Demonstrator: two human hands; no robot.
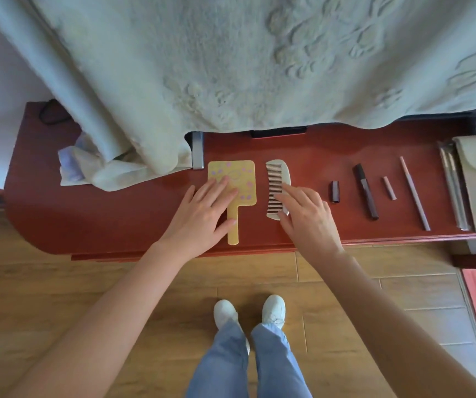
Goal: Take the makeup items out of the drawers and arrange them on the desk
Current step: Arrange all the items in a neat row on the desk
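Flat, left hand [202, 215] on yellow mirror [232, 182] (face down), right hand [307, 215] on comb [277, 182]

A home bedroom: a red wooden dressing desk [110, 214] on wood flooring [59, 288], an embossed pale blanket [231, 58] draped over its back edge.

My left hand [202, 214] lies flat on the yellow hand mirror [235, 182]. My right hand [307, 216] touches the white comb [277, 179] beside it on the red desk [102, 219].
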